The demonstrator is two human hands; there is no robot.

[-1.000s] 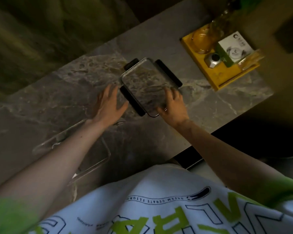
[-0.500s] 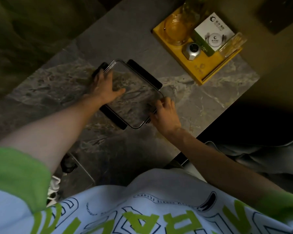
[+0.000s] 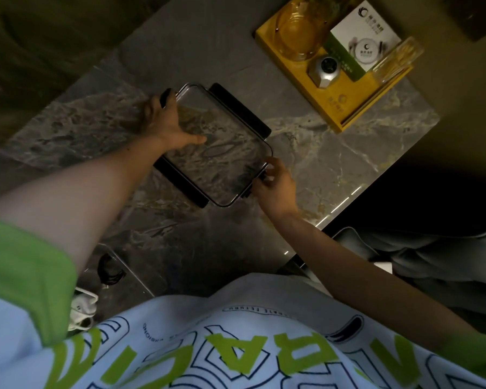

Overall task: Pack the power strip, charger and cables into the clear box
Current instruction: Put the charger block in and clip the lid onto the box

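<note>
A clear lid [image 3: 222, 153] with black clasps on its sides lies flat on the marble table [image 3: 320, 153]. My left hand [image 3: 166, 122] grips its far left corner, thumb on top and fingers curled over the edge. My right hand [image 3: 275, 183] pinches the black clasp at the lid's near right end. The clear box [image 3: 135, 273] stands at the lower left, partly hidden by my left arm. Inside it I see a coiled black cable [image 3: 110, 272] and a white charger or power strip [image 3: 82, 307].
A yellow tray [image 3: 345, 108] sits at the far right of the table with a glass bowl [image 3: 300, 29], a small silver device [image 3: 324, 70] and a white-and-green carton [image 3: 362, 37]. The table's right edge [image 3: 343, 203] drops off beside my right hand.
My left hand has moved from the table beside the lid onto the lid's far left corner. My right hand has shifted along the lid to its end clasp.
</note>
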